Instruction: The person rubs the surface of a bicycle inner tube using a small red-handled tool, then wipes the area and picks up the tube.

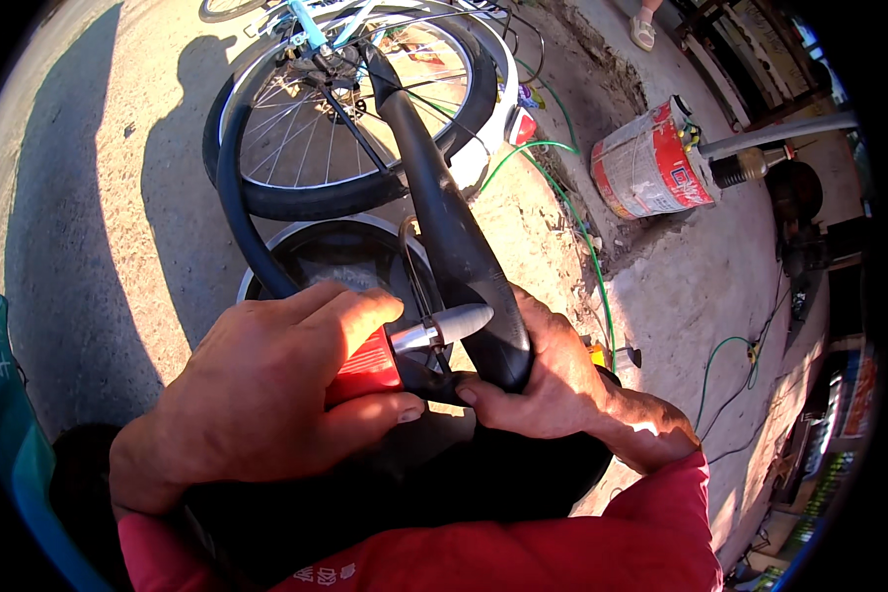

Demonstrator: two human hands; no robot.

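My left hand [266, 370]: closed round red tool [367, 370], grey tip [464, 322] over black inner tube [439, 207]; my right hand [555, 377]: pinching that tube, past near edge of spoked wheel [316, 203]; step: likely buffing rubber; next move calls for light, even strokes

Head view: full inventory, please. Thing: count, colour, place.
Inner tube: 1, black, in right hand, running over the wheel
Conical-tipped tool: 1, red body, silver neck, grey tip, in left hand
Bicycle wheel: 1, black tyre, pale rim, top centre
Bicycle frame: 1, light blue, top
Round basin: 1, black, pale rim, beyond the hands
Green hose or cable: count unclear, ground, right
Bucket: 1, whitish and red, tilted, upper right
Bystander's sandalled foot: 1, pale sandal, top right
Far-right clutter: too dark to count
Shirt: 1, red, bottom
Left hand: 1, bare, centre-left
Right hand: 1, bare, centre-right
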